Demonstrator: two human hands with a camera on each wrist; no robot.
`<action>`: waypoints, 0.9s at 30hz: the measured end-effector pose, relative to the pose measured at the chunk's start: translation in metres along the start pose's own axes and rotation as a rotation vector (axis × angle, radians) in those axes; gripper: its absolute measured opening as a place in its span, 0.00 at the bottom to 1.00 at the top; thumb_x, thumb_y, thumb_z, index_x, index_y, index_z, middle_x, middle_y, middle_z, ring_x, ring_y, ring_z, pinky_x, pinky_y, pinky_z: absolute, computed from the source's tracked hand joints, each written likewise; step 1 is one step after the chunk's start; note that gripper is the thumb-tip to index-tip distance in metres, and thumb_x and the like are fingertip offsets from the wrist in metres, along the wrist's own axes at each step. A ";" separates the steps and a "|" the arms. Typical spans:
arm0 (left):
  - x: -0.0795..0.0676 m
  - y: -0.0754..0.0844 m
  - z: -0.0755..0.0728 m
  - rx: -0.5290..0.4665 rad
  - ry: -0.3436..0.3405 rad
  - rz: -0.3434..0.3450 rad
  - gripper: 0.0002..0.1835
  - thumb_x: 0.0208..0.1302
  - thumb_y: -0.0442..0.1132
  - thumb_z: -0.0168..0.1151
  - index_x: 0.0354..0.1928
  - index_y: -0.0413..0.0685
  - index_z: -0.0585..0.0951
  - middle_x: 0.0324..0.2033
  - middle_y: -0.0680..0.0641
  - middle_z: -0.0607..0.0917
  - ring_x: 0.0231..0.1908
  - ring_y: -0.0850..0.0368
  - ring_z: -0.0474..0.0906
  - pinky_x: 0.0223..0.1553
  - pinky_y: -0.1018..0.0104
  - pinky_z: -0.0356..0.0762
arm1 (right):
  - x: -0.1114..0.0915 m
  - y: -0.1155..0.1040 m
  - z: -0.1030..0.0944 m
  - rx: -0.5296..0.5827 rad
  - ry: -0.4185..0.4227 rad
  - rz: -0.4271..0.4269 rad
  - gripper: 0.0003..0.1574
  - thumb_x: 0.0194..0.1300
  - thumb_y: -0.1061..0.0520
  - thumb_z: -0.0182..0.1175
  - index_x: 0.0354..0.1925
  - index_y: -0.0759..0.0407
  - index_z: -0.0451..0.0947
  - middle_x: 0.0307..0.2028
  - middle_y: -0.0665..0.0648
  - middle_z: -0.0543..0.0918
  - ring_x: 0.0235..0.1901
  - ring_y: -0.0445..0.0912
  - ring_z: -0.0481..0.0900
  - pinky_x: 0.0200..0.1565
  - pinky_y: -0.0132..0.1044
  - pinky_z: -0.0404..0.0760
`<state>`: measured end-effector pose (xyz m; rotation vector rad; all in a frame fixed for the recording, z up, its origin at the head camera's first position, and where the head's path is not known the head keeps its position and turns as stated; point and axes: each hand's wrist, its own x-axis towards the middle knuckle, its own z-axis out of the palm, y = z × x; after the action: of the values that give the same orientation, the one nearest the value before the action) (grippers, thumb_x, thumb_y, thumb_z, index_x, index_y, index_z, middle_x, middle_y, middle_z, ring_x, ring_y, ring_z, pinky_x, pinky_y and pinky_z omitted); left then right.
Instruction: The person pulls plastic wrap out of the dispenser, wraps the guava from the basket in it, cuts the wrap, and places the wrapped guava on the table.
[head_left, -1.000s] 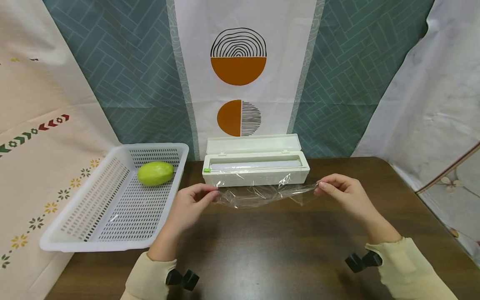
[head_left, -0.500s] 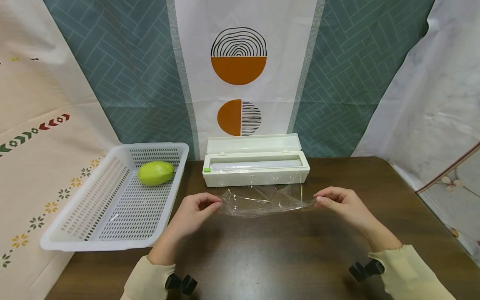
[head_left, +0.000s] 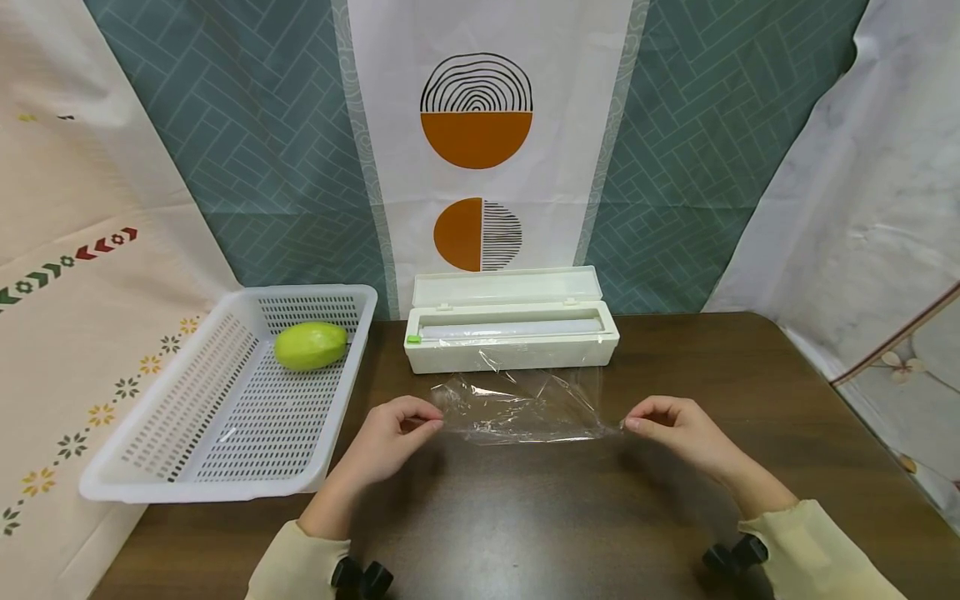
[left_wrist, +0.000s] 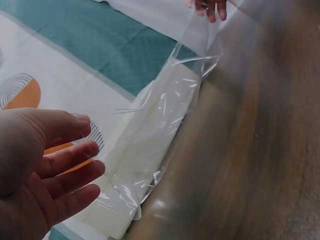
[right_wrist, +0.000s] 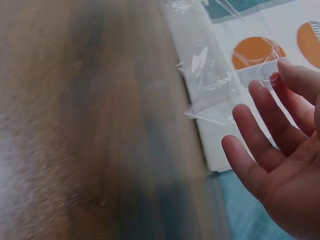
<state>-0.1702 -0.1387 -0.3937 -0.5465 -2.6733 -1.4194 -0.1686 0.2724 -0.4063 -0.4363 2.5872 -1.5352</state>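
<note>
A sheet of clear cling film (head_left: 517, 408) stretches from the front of a white dispenser box (head_left: 510, 357) toward me, wrinkled and shiny. My left hand (head_left: 393, 437) pinches its near left corner between thumb and forefinger. At the opposite corner my right hand (head_left: 686, 433) pinches the film the same way. The box lid (head_left: 507, 287) stands raised, and a roll of film (head_left: 517, 328) lies inside. A small green slider (head_left: 413, 339) sits at the box's left front edge. In the left wrist view the film (left_wrist: 170, 100) spans between both hands.
To the left stands a white perforated basket (head_left: 232, 492) with a yellow-green oval fruit (head_left: 311, 346) in it. The dark wooden table (head_left: 495, 525) extends under both forearms. Patterned cloth (head_left: 675, 167) hangs right behind the box.
Both hands have drawn toward me and lower, pulling more film out of the box. The right hand has also come slightly left. Box and basket stay put.
</note>
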 end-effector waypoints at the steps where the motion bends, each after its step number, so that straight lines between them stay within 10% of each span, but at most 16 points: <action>1: 0.000 -0.001 0.000 0.006 0.000 0.005 0.04 0.57 0.35 0.67 0.35 0.46 0.85 0.36 0.50 0.85 0.36 0.60 0.81 0.39 0.70 0.78 | -0.001 0.002 0.001 -0.009 -0.003 0.006 0.11 0.62 0.54 0.62 0.38 0.60 0.81 0.33 0.50 0.84 0.33 0.41 0.79 0.36 0.35 0.79; 27: -0.012 -0.011 -0.001 0.180 -0.432 -0.024 0.02 0.57 0.38 0.66 0.30 0.49 0.86 0.25 0.58 0.85 0.25 0.69 0.70 0.27 0.73 0.70 | -0.014 0.033 0.001 0.060 -0.323 0.027 0.10 0.64 0.59 0.59 0.35 0.67 0.79 0.21 0.59 0.79 0.19 0.39 0.75 0.18 0.38 0.77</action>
<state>-0.1628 -0.1481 -0.4046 -0.8944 -3.1024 -1.1568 -0.1611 0.2902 -0.4366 -0.5865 2.2869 -1.3964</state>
